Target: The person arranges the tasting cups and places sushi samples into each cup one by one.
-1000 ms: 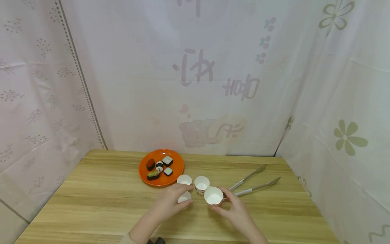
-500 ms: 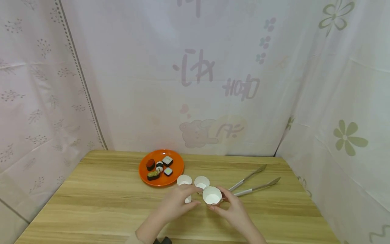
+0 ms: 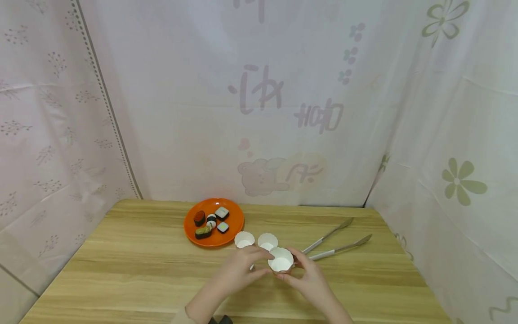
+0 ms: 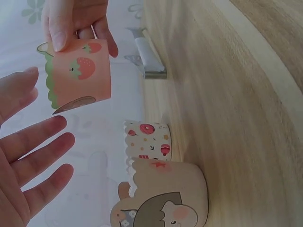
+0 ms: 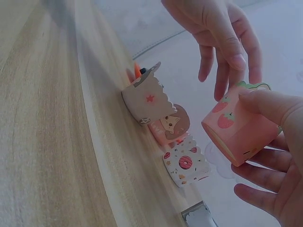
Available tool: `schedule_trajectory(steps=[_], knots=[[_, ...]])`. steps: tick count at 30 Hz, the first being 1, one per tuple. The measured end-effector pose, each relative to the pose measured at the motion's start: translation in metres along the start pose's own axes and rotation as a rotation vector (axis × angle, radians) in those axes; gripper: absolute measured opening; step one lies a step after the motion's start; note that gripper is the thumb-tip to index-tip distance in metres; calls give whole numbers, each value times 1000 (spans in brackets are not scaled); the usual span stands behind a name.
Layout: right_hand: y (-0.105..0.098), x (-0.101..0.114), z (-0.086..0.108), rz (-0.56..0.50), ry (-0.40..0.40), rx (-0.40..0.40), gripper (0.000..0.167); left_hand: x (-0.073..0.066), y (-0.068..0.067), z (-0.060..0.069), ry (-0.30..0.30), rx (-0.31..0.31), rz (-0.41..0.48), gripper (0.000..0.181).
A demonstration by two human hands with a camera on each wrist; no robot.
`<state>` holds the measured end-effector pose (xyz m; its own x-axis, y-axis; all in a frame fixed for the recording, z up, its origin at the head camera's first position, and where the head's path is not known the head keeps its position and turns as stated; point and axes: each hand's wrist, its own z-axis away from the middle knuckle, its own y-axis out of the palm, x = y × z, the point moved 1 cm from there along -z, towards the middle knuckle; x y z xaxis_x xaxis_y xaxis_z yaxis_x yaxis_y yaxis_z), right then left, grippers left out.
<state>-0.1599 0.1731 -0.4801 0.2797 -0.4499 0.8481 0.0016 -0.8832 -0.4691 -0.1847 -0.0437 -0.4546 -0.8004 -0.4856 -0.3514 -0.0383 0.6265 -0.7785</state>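
My right hand (image 3: pixel 309 279) holds a pink paper baking cup (image 5: pixel 232 125) with strawberries and a green scalloped rim, thumb on one side and fingers on the other. The cup is off the table, its white inside facing up in the head view. My left hand (image 3: pixel 238 270) is just left of it, fingers (image 4: pixel 35 161) extended and apart from the cup in the left wrist view. On the table stand a white doughnut-print cup (image 5: pixel 185 163), a beige cup (image 5: pixel 147 99) with a cartoon face and a pink cup (image 5: pixel 169 125) with a face. In the head view my left hand mostly hides the nearest one.
Behind the cups an orange plate (image 3: pixel 190 234) bears several sushi pieces (image 3: pixel 203 232). Metal tongs (image 3: pixel 340 249) with white grips lie to the right, partly behind my right hand. Printed curtains (image 3: pixel 194 112) hang round the wooden table (image 3: pixel 133 261).
My left hand has moved right, from around the near standing cup to beside the held cup. My right hand and its cup have shifted slightly left.
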Motion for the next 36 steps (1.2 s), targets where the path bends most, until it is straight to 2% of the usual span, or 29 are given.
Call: schedule_trajectory(steps=[6,13,21,36], knots=[[-1,2,1,-2,-3,6,69,-2,2,-2,22,0,-2,23],[-1,0,2,14,-42,14,71,-3,3,-1,0,14,-21,16],[0,-4,3,29,-85,27,74,-4,5,0,2,8,-29,13],[-1,-1,4,-3,-52,36,68,-3,9,2,6,15,-40,11]])
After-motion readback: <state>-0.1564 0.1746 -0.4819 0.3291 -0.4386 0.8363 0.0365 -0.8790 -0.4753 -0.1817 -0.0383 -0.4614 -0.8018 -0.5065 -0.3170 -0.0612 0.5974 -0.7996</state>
